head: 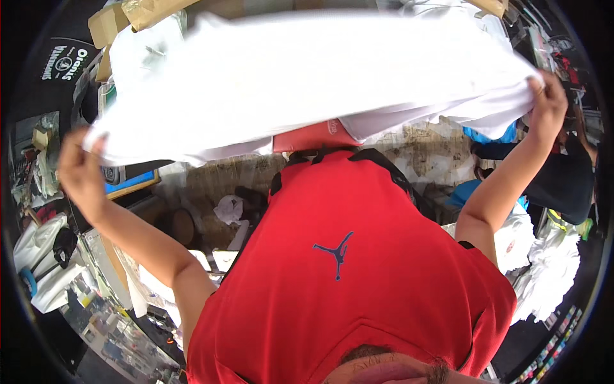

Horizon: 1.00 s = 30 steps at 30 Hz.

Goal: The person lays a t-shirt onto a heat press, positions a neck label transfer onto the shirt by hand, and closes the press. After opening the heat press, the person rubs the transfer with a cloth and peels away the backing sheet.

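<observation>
A large white cloth, possibly a garment, is stretched wide between my two hands in front of me. My left hand grips one corner at the left of the view, fingers pinched on the fabric. At the right, my right hand is closed on the opposite end, where the cloth hangs in folds. The cloth's upper part is overexposed, and its front edge is slightly blurred. Beneath its near edge, close to my waist, a red item with white lettering shows; most of it is hidden.
Cardboard boxes stand at the far left. A blue panel with a wooden frame lies below my left wrist. White fabric piles are at the lower right. A person in dark clothes is beyond my right forearm. The floor bears scraps.
</observation>
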Available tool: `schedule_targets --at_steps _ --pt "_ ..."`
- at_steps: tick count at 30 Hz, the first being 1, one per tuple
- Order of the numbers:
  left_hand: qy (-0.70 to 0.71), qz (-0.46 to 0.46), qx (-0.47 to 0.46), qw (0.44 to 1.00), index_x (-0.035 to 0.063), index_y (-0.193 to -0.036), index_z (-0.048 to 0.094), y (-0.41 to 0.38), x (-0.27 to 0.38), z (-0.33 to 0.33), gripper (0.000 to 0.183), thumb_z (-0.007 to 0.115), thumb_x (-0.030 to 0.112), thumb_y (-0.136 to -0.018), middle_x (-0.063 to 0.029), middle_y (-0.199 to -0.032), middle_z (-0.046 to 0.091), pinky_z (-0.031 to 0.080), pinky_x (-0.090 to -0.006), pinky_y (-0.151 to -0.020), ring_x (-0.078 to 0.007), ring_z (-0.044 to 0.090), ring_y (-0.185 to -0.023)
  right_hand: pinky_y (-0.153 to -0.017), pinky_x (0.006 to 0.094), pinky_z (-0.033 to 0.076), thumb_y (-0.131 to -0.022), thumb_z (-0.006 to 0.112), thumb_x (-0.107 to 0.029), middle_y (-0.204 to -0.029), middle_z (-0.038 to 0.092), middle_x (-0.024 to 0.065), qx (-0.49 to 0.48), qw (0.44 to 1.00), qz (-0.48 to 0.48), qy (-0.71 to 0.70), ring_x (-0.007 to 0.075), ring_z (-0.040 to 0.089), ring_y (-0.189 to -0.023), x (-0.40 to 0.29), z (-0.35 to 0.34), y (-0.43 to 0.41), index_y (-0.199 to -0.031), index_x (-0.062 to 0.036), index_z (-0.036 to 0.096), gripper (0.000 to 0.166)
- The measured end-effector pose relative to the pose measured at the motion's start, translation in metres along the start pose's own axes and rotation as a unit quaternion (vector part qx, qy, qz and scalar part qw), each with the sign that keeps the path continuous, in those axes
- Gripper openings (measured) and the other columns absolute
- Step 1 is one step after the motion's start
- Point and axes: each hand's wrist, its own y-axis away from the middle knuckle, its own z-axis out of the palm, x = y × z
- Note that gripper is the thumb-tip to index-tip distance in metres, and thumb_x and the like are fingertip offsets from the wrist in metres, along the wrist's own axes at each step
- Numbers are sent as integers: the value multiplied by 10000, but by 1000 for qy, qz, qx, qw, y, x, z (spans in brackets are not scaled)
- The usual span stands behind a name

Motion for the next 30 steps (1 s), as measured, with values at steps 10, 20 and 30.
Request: schedule_targets --at_steps 10,20,30 --pt "203 14 -14 979 -24 -740 590 68 -21 33 299 836 142 -704 -35 -698 520 358 -272 -636 -142 459 -676 -721 299 437 -741 796 -78 -767 641 80 -221 958 30 -182 186 562 -738 6 -13 52 -798 21 661 177" --pt "184 -44 -72 979 -1 -779 600 -10 -63 104 163 741 79 -791 33 -713 505 329 -219 -604 -65 422 -679 -731 239 418 -823 704 -118 -832 620 20 -186 970 122 -101 103 553 -805 61 70 9 -948 34 654 203" --pt "-216 -81 -94 968 64 -850 706 -73 -147 352 251 687 315 -844 -207 -865 691 523 -483 -808 -399 670 -911 -823 410 529 -827 693 -261 -966 706 163 -149 955 210 147 350 675 -939 198 308 -4 -982 -98 730 228"
